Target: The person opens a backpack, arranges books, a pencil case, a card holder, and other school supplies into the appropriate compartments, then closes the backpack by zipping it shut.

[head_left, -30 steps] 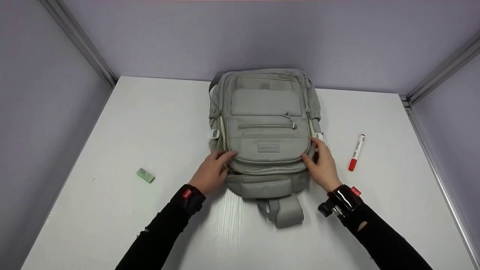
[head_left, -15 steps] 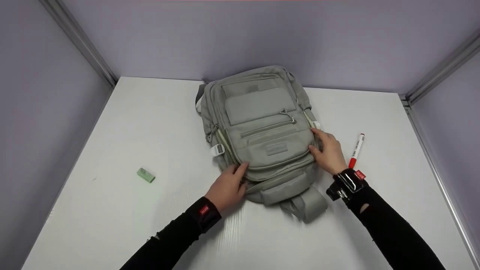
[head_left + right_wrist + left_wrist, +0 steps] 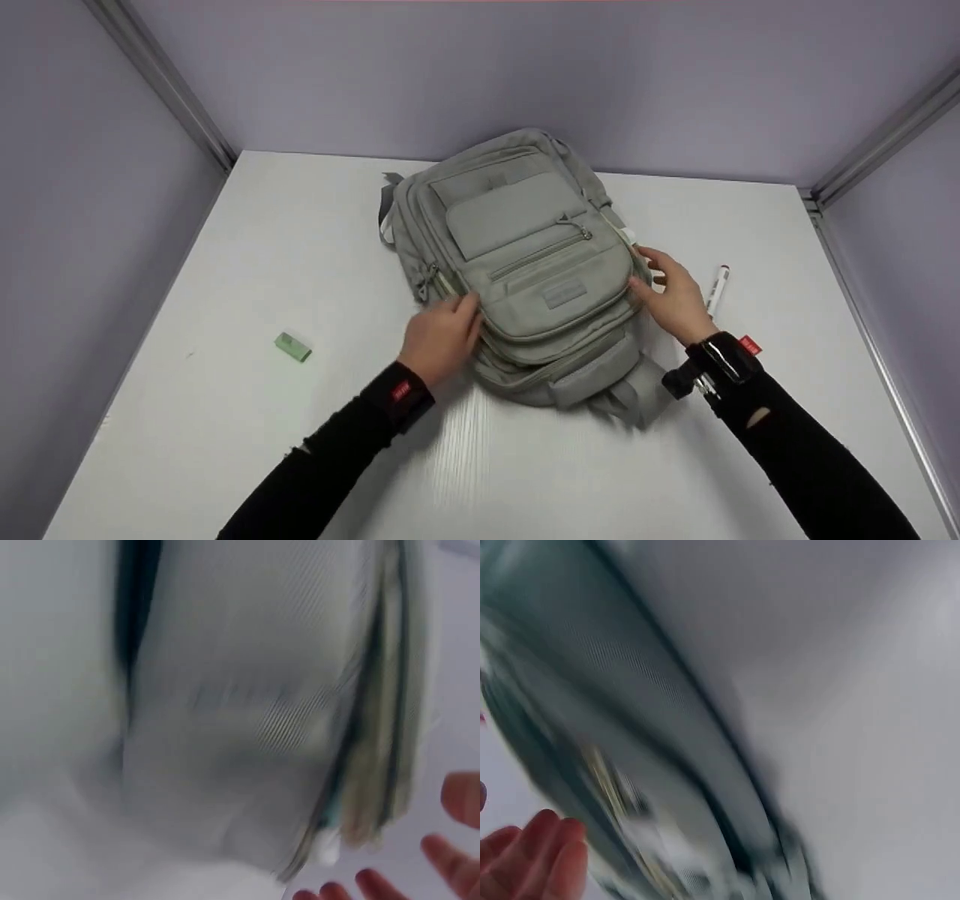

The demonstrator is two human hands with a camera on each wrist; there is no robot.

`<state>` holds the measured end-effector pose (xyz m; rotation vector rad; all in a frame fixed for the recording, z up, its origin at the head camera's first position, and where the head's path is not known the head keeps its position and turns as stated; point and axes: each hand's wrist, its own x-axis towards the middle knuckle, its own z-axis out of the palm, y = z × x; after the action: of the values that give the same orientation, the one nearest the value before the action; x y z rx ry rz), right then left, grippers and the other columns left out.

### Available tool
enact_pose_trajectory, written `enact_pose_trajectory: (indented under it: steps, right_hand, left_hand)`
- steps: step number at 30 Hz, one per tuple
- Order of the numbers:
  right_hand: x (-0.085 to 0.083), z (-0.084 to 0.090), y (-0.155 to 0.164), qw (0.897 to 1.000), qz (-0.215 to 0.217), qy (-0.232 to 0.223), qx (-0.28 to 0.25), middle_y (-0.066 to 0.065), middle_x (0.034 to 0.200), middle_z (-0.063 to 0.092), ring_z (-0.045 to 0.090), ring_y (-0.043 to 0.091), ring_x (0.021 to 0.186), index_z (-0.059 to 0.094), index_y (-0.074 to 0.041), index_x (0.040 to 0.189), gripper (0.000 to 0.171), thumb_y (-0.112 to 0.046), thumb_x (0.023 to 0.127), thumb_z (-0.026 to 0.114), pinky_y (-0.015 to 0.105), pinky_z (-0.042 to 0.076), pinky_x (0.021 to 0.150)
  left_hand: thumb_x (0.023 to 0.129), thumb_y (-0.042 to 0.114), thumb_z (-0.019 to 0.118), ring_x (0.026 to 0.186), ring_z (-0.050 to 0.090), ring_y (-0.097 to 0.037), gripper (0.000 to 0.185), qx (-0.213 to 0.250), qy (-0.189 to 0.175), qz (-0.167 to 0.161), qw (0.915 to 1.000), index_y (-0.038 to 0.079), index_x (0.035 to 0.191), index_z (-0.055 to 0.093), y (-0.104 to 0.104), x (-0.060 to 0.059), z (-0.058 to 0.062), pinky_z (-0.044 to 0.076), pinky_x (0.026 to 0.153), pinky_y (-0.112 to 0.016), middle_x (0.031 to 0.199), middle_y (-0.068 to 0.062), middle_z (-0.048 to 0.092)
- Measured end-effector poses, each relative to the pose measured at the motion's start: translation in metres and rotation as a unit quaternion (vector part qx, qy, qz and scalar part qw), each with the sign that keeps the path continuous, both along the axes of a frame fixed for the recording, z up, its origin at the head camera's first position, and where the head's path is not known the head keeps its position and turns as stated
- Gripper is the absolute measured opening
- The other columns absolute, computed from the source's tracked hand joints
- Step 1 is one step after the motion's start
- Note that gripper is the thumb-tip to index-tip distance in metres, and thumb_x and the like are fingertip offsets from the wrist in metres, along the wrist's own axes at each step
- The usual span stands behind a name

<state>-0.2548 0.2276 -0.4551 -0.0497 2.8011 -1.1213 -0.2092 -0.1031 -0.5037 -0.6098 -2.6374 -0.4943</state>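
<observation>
A grey-green backpack [image 3: 525, 247] lies front-up on the white table [image 3: 225, 450], turned at a slant with its top toward the back left. My left hand [image 3: 448, 330] rests against its left side beside the zip, fingers relaxed. At the bag's right edge my right hand [image 3: 670, 291] touches it with spread fingers. Both wrist views are blurred. The left wrist view shows the backpack [image 3: 630, 765] with my fingertips [image 3: 544, 855] beside it. In the right wrist view the backpack [image 3: 247, 705] fills the frame above spread fingertips [image 3: 454, 855].
A red-and-white marker [image 3: 718, 288] lies just right of my right hand, partly hidden by it. A small green eraser [image 3: 292, 348] sits on the table's left side. Purple walls with metal corner rails enclose the table on three sides.
The backpack has turned counterclockwise, its top swinging left and its bottom strap right. My left hand moved up along the left side and my right hand moved right and back.
</observation>
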Motion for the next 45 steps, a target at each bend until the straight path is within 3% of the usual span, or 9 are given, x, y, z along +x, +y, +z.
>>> enact_pose_trajectory:
  steps: [3, 7, 11, 16, 20, 24, 36, 41, 45]
  right_hand:
    - [0.02, 0.009, -0.013, 0.999, -0.023, -0.019, -0.042, 0.031, 0.149, 0.039, 0.042, 0.048, 0.133, 0.032, -0.002, 0.153, 0.059, -0.021, 0.101, 0.054, 0.059, 0.037, 0.109]
    - [0.054, 0.009, -0.036, 0.996, -0.032, -0.037, -0.078, 0.031, 0.153, 0.031, 0.031, 0.045, 0.14, 0.03, 0.001, 0.152, 0.062, -0.019, 0.1, 0.056, 0.058, 0.025, 0.115]
    - [0.084, 0.0, -0.056, 0.996, -0.016, -0.055, -0.071, 0.032, 0.158, 0.014, 0.017, 0.053, 0.146, 0.03, -0.005, 0.153, 0.066, -0.02, 0.097, 0.061, 0.069, 0.018, 0.115]
    - [0.094, -0.017, -0.071, 0.998, 0.003, -0.055, -0.024, 0.037, 0.158, 0.005, 0.011, 0.064, 0.142, 0.037, -0.01, 0.152, 0.065, -0.024, 0.095, 0.064, 0.078, 0.02, 0.109]
    - [0.088, -0.026, -0.072, 0.997, 0.003, -0.071, 0.004, 0.037, 0.159, 0.003, 0.008, 0.065, 0.142, 0.039, -0.011, 0.152, 0.063, -0.027, 0.095, 0.062, 0.077, 0.02, 0.109]
    - [0.079, -0.031, -0.066, 0.997, 0.014, -0.078, 0.02, 0.038, 0.159, 0.004, 0.006, 0.065, 0.142, 0.039, -0.009, 0.151, 0.06, -0.028, 0.098, 0.058, 0.078, 0.018, 0.11]
    - [0.023, -0.041, -0.014, 0.995, 0.084, -0.027, 0.051, 0.038, 0.159, 0.013, 0.011, 0.062, 0.144, 0.049, -0.001, 0.143, 0.047, -0.028, 0.106, 0.041, 0.074, 0.014, 0.114]
    - [-0.004, -0.031, 0.006, 0.991, 0.122, -0.031, 0.05, 0.04, 0.158, 0.01, 0.007, 0.063, 0.145, 0.049, 0.003, 0.142, 0.047, -0.026, 0.107, 0.036, 0.073, 0.01, 0.115]
    - [-0.012, -0.013, 0.006, 0.995, 0.084, 0.0, 0.055, 0.041, 0.156, 0.017, 0.014, 0.06, 0.146, 0.053, 0.007, 0.137, 0.046, -0.026, 0.106, 0.041, 0.069, 0.013, 0.118]
  left_hand:
    - [0.089, 0.005, 0.066, 0.098, 0.065, -0.036, 0.037, -0.021, 0.004, 0.025, 0.9995, 0.004, 0.125, 0.06, -0.026, -0.032, 0.008, 0.055, 0.086, -0.045, 0.114, -0.021, 0.066]
    - [0.092, -0.001, 0.058, 0.132, 0.046, -0.049, 0.057, -0.054, -0.084, 0.065, 0.9928, 0.015, 0.145, 0.048, -0.051, -0.059, 0.009, 0.037, 0.109, -0.063, 0.149, -0.026, 0.043]
    - [0.092, -0.003, 0.057, 0.144, 0.031, -0.052, 0.076, -0.082, -0.168, 0.073, 0.9797, 0.03, 0.155, 0.032, -0.057, -0.068, 0.002, 0.026, 0.114, -0.07, 0.162, -0.022, 0.026]
    - [0.088, -0.012, 0.056, 0.139, 0.039, -0.051, 0.09, -0.09, -0.188, 0.043, 0.9771, 0.037, 0.157, 0.025, -0.053, -0.068, -0.007, 0.034, 0.111, -0.068, 0.166, -0.02, 0.018]
    - [0.086, -0.019, 0.049, 0.104, 0.061, -0.044, 0.093, -0.08, -0.18, 0.027, 0.9801, 0.038, 0.156, 0.026, -0.052, -0.065, -0.011, 0.051, 0.092, -0.055, 0.165, -0.02, 0.018]
    - [0.083, -0.018, 0.053, 0.063, 0.048, -0.025, 0.094, -0.078, -0.164, 0.02, 0.9832, 0.037, 0.155, 0.029, -0.051, -0.061, -0.014, 0.049, 0.069, -0.045, 0.163, -0.024, 0.022]
    - [0.078, -0.001, 0.068, 0.047, 0.035, -0.012, 0.09, -0.09, -0.132, 0.033, 0.9866, 0.027, 0.156, 0.033, -0.018, -0.023, -0.014, 0.037, 0.046, -0.03, 0.143, -0.041, 0.04]
    - [0.081, 0.009, 0.071, 0.047, 0.035, -0.01, 0.084, -0.066, -0.122, 0.047, 0.9893, 0.024, 0.155, 0.035, 0.007, -0.007, -0.013, 0.035, 0.041, -0.026, 0.129, -0.034, 0.049]
    - [0.079, 0.017, 0.076, 0.047, 0.036, -0.008, 0.085, -0.036, -0.13, 0.06, 0.989, 0.024, 0.154, 0.037, 0.029, 0.0, -0.012, 0.031, 0.04, -0.022, 0.119, -0.025, 0.051]
